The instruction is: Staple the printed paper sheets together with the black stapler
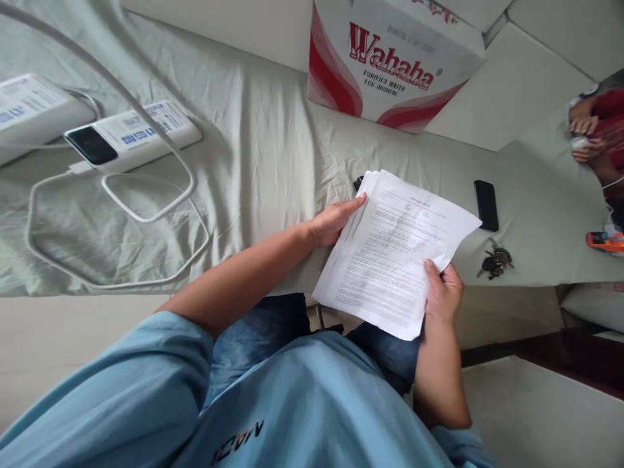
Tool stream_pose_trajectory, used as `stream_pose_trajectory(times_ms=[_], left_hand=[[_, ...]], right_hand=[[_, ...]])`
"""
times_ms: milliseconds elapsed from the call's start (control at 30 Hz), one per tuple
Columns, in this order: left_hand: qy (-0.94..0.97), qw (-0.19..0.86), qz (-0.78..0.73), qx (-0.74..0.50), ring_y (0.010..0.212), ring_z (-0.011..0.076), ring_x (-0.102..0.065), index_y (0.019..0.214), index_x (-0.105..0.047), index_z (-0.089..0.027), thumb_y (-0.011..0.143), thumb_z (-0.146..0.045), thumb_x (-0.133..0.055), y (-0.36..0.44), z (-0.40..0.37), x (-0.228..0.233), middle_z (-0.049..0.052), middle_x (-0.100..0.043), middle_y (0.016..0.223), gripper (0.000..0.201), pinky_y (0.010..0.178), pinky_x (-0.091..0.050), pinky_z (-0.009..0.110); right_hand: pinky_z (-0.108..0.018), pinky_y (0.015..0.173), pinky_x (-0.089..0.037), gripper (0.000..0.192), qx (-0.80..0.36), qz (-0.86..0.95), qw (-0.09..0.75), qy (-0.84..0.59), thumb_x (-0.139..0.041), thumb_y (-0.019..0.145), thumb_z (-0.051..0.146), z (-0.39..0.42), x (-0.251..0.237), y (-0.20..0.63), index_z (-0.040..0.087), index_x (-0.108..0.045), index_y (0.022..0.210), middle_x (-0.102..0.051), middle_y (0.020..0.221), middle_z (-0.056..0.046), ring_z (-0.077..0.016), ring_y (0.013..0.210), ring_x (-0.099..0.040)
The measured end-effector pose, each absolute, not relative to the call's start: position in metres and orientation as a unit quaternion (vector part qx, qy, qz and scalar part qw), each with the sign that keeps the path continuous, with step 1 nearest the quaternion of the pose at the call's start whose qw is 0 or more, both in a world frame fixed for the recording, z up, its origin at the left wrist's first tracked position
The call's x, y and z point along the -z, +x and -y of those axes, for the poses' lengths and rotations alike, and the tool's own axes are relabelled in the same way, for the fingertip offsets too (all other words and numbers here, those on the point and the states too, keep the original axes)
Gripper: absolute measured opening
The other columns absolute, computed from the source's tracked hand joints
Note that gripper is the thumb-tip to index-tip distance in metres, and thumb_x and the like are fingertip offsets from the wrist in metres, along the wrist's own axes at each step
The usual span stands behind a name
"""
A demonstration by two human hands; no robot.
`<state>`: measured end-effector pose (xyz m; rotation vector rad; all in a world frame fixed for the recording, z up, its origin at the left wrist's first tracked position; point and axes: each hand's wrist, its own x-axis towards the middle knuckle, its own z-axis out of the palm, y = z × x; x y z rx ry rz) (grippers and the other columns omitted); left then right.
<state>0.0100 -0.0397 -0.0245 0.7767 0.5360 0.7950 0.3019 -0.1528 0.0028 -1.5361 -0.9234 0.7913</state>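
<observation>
A thin stack of printed papers point(390, 253) is held up over the table's front edge and my lap, its text side facing me. My left hand point(336, 221) grips the left edge, thumb lying on top and fingers hidden underneath. At the lower right edge, my right hand point(442, 289) pinches the sheets, with its thumb on the front. The sheets at the left are slightly fanned, and the top right corner curls. Just behind the upper left corner, a small black object point(358, 184) peeks out, mostly covered.
A Wahaha water carton point(385, 71) stands at the back of the cloth-covered table point(263, 162). A black phone point(486, 205) and keys point(495, 260) lie to the right. White power banks point(136, 136) with a looped cable point(121, 286) lie left. Another person's hands point(584, 138) show far right.
</observation>
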Motion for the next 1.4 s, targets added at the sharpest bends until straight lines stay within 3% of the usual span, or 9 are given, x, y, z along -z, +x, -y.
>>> stream_pose_trajectory(times_ms=[333,467,667,867,1033,1400], left_hand=[[0.436,0.771,-0.261,-0.384,0.128,0.0432,-0.08,0.127,-0.079,-0.02,0.104,-0.088,-0.045,0.007,0.036,0.019,0.02,-0.088,0.117,0.08,0.114,-0.064,0.061],[0.46,0.744,-0.274,-0.4,0.127,0.0417,-0.081,0.127,-0.08,-0.021,0.103,-0.09,-0.041,0.01,0.037,0.02,0.018,-0.088,0.117,0.083,0.116,-0.063,0.06],[0.441,0.775,-0.244,-0.381,0.132,0.0436,-0.078,0.138,-0.077,-0.021,0.103,-0.087,-0.048,0.01,0.039,0.018,0.019,-0.086,0.13,0.081,0.119,-0.06,0.063],[0.379,0.825,-0.199,-0.37,0.137,0.0447,-0.076,0.14,-0.075,-0.019,0.099,-0.072,-0.071,0.009,0.041,0.012,0.021,-0.084,0.135,0.067,0.12,-0.059,0.064],[0.367,0.832,-0.19,-0.369,0.138,0.0442,-0.075,0.137,-0.076,-0.02,0.097,-0.068,-0.076,0.008,0.04,0.012,0.02,-0.084,0.136,0.062,0.12,-0.059,0.064],[0.418,0.794,-0.22,-0.384,0.134,0.0432,-0.077,0.136,-0.078,-0.021,0.103,-0.083,-0.055,0.008,0.039,0.018,0.019,-0.085,0.131,0.074,0.116,-0.062,0.063]], right_hand=[[-0.051,0.117,-0.055,0.043,-0.228,0.401,0.594,-0.659,-0.095,0.081,0.049,0.161,-0.02,0.321,0.018,-0.089,0.11,-0.087,0.105,-0.008,-0.0284,0.112,-0.078],[-0.055,0.114,-0.057,0.045,-0.225,0.414,0.569,-0.674,-0.093,0.082,0.053,0.162,-0.028,0.314,0.017,-0.089,0.108,-0.087,0.105,-0.01,-0.0317,0.114,-0.078],[-0.051,0.114,-0.057,0.039,-0.244,0.454,0.549,-0.658,-0.091,0.085,0.053,0.157,-0.026,0.305,0.018,-0.088,0.103,-0.087,0.104,-0.009,-0.0301,0.114,-0.079],[-0.051,0.118,-0.055,0.038,-0.244,0.481,0.548,-0.639,-0.091,0.087,0.052,0.152,-0.023,0.303,0.018,-0.087,0.103,-0.087,0.103,-0.008,-0.0296,0.114,-0.079],[-0.049,0.116,-0.057,0.038,-0.24,0.485,0.538,-0.646,-0.089,0.088,0.053,0.151,-0.023,0.3,0.018,-0.087,0.104,-0.087,0.106,-0.009,-0.0302,0.116,-0.079],[-0.045,0.108,-0.059,0.039,-0.257,0.471,0.532,-0.654,-0.089,0.088,0.052,0.154,-0.022,0.292,0.018,-0.087,0.106,-0.086,0.101,-0.007,-0.028,0.11,-0.078]])
